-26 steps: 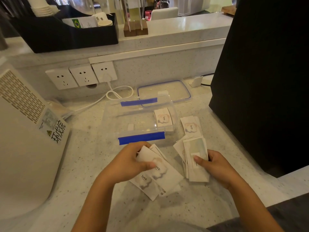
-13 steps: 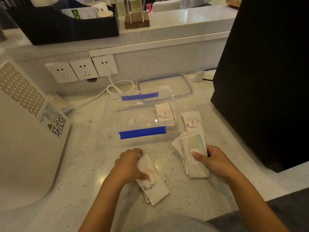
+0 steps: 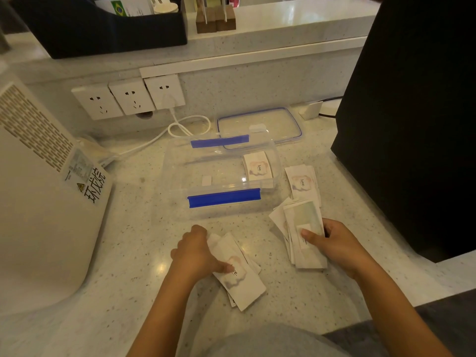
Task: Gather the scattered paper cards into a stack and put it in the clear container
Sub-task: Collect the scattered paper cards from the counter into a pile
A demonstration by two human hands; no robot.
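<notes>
My left hand [image 3: 197, 253] grips a small bundle of white "love" cards [image 3: 242, 279] lying on the counter, thumb on top. To the right, my right hand [image 3: 334, 243] holds a thicker, fanned pile of cards [image 3: 301, 217], thumb pressed on it. A separate little pile of cards [image 3: 302, 182] lies beyond that, beside the clear container [image 3: 180, 161]. The container has blue clips, stands open just ahead of my hands, and holds a few cards [image 3: 257, 167] at its right end.
The container's clear lid [image 3: 280, 124] lies behind it by the wall. A white appliance [image 3: 38, 202] fills the left, a tall black box [image 3: 412, 112] the right. Wall sockets [image 3: 131, 99] and a white cable [image 3: 180, 127] are at the back.
My left hand has pulled its loose cards together into a tighter bundle and slid it slightly toward me. My right hand stays on its pile.
</notes>
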